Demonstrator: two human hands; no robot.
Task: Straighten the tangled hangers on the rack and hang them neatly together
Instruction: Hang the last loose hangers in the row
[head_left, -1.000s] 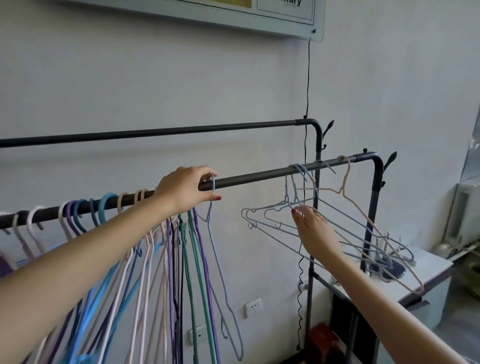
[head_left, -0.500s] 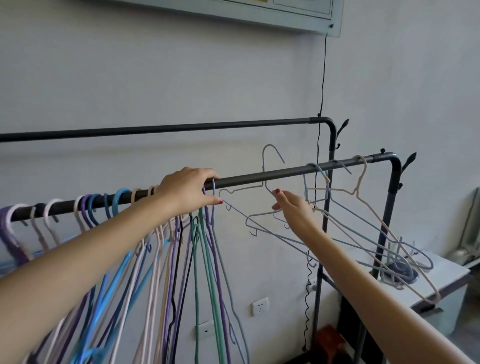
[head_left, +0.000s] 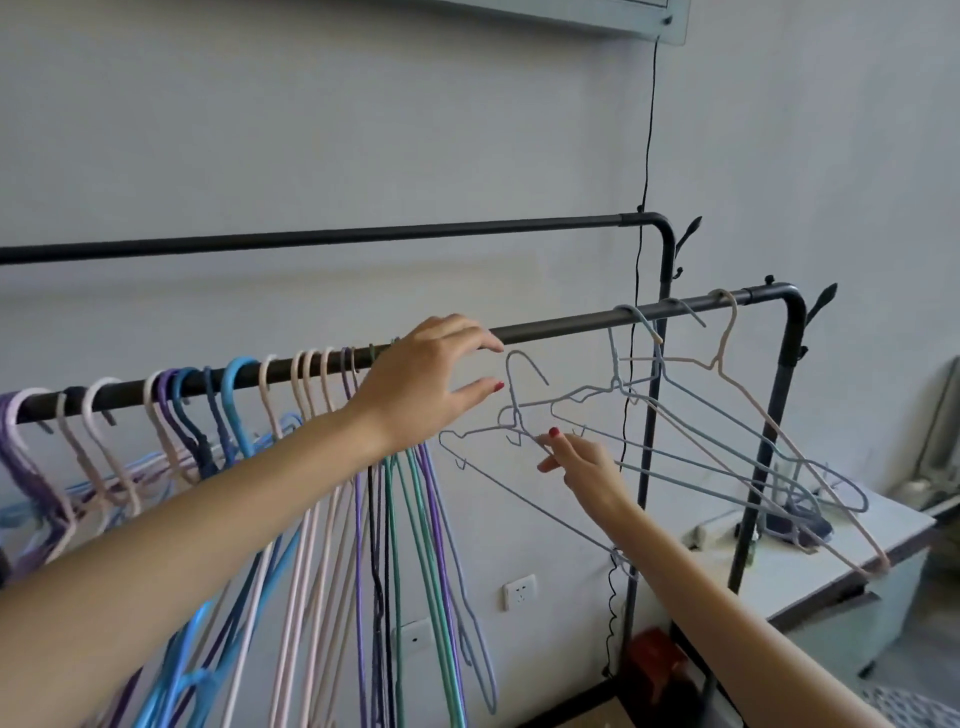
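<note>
No text, label, brand, number or sign can be read anywhere. The board (head_left: 597, 13) at the wall's top edge shows only its lower frame, with no lettering in view. The socket (head_left: 519, 592) low on the wall bears no readable mark.
</note>
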